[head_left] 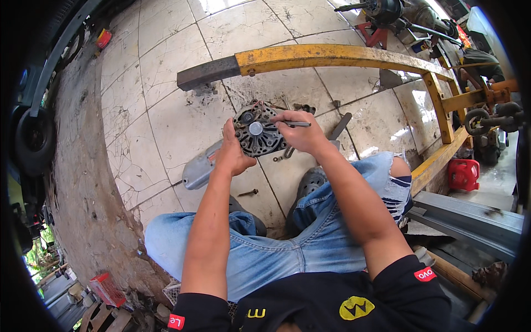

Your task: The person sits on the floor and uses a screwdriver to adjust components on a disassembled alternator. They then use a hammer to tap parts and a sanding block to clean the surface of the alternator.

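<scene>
Seen from above, a person in a dark shirt and ripped blue jeans (265, 260) sits or squats low over a cracked, pale tiled floor (160, 105), working on an alternator (258, 135). The alternator is at the centre of the view, in front of the person's knees, its round, slotted end facing up. The left hand (236, 152) grasps its left side, fingers along the rim. The right hand (300, 131) pinches a slim, dark metal tool (300, 124) between thumb and fingers over the alternator's right side; the tool's far tip is hard to make out. Just beside the left forearm, a smooth grey metal casing (198, 170) lies on the tiles. A single dark bolt (248, 192) lies nearer the feet, between the casing and a grey shoe (311, 182). To the right of the right hand is a flat, dark metal bar (341, 126). Beyond the hands, a worn yellow steel frame (332, 55) stretches across the floor, and a red jerry can (463, 175) stands at the far right
</scene>
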`<state>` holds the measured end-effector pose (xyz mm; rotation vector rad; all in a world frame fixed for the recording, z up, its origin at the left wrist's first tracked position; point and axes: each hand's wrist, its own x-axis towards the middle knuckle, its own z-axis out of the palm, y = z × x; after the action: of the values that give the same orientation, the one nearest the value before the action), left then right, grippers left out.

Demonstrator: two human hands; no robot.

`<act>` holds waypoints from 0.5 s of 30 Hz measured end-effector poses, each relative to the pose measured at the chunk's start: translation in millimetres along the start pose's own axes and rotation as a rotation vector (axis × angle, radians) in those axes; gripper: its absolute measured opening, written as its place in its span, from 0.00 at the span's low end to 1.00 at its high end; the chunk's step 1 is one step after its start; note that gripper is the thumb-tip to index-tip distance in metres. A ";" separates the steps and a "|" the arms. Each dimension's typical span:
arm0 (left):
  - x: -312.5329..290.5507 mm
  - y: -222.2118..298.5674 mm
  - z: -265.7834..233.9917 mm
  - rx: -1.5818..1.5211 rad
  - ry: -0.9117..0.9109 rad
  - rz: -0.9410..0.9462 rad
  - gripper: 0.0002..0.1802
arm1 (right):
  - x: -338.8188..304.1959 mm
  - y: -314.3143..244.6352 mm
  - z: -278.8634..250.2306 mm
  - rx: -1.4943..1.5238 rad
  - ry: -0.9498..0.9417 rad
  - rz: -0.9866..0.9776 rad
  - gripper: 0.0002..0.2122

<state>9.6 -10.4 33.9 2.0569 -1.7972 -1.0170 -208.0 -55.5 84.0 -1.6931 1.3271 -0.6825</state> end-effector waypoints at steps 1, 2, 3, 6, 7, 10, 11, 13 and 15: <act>-1.1 -3.2 -1.7 -0.006 -0.030 -0.018 0.76 | -0.3 -2.0 -1.3 0.020 -0.020 0.053 0.09; -2.0 -8.2 -3.0 -0.012 -0.060 -0.037 0.76 | -2.2 -3.8 -1.0 0.039 -0.040 0.106 0.09; -1.6 -9.6 -3.4 -0.020 -0.088 -0.049 0.76 | -4.0 -6.1 -2.6 0.054 -0.056 0.157 0.08; -2.1 -12.1 0.5 0.031 0.037 0.064 0.75 | -0.7 1.3 10.0 0.119 0.071 -0.020 0.09; -2.0 -10.8 -0.1 0.004 -0.002 0.032 0.76 | -0.5 2.9 12.6 0.114 0.093 -0.086 0.09; 2.8 -1.3 -5.9 -0.047 -0.084 -0.039 0.76 | 7.8 17.7 6.5 0.179 0.162 0.041 0.09; 2.9 -2.3 -5.1 -0.056 -0.078 -0.017 0.76 | 9.3 23.2 6.9 0.252 0.201 0.079 0.09; -0.7 -10.2 -3.2 -0.072 -0.061 0.006 0.76 | 2.5 14.4 10.4 0.217 0.120 0.087 0.09; -0.1 -8.2 -4.7 -0.064 -0.082 -0.039 0.76 | -1.6 8.2 11.4 0.163 0.031 0.067 0.10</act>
<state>18.9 -9.7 32.7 2.0476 -1.7449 -1.1709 -203.0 -51.2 71.4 -1.5066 1.3073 -0.7597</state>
